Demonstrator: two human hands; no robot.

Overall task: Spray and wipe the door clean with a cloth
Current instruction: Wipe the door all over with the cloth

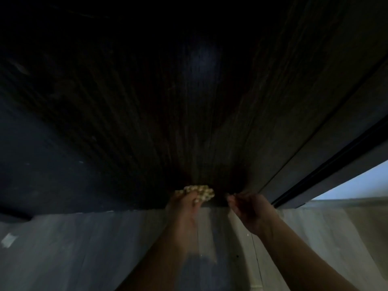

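i'm looking down a dark wooden door (pixel 189 122) that fills most of the view, right to its bottom edge where it meets the pale floor (pixel 84 248). my left hand (pixel 186 206) is curled shut around a bunched, light-coloured cloth (pixel 199 192), which bulges out just past the fingertips and is pressed against the lowest strip of the door, touching the wood right above the floor line. my right hand (pixel 252 213) is just beside it, to the right of the cloth, with its fingers (pixel 235 198) bent inward near the door's bottom corner beside the door frame (pixel 315 175); the light is too poor for me to tell whether they are pinching something, bracing on the edge, or merely curled, so i won't call it. no spray bottle shows anywhere near either hand. as a judgement on progress: with the cloth working at the very foot of the door, i'd guess the wiping is in its late part, the bottom strip under the left fingers being the piece in hand. the panel above the fingers is too dark for me to say whether it is clean, wet or untouched, so how much is really left i cannot confirm. the far lower left of the door, well away from both hands, may yet need a pass.
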